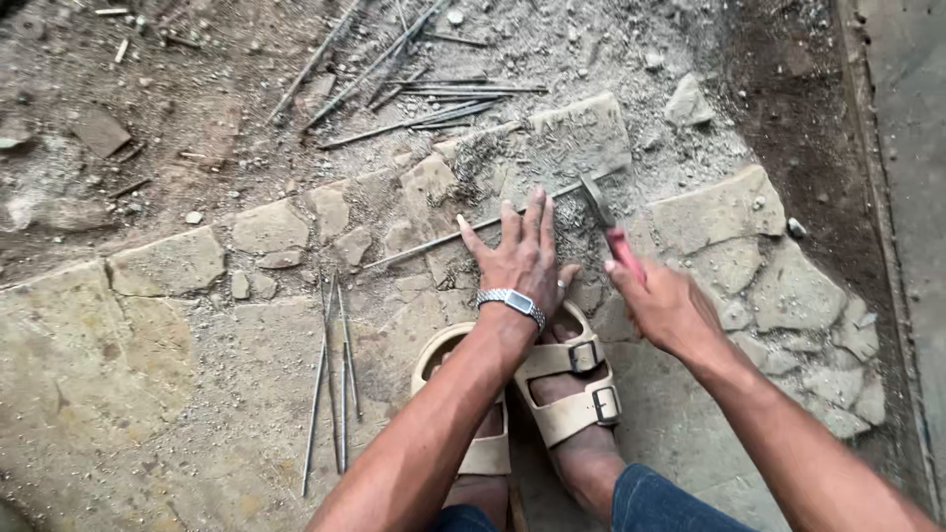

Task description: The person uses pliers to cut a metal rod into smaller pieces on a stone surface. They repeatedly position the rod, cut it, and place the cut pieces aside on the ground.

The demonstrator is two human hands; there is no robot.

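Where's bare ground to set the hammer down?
Free: flat slab left of the rod bundle, and the slab right of the sandals. Crowded: rod pile at top, rubble right, and where the left hand pins a rod beside the hammer.

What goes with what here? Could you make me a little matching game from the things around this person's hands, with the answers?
Things:
1. hammer
2. wristwatch
3. long metal rod
4. sandals

Descriptions:
A. pinned flat on the stone under the left hand
B. beige, with buckled straps, on the feet
C. red handle, gripped in the right hand
D. silver, on the left wrist

Pairs: 1-C, 2-D, 3-A, 4-B
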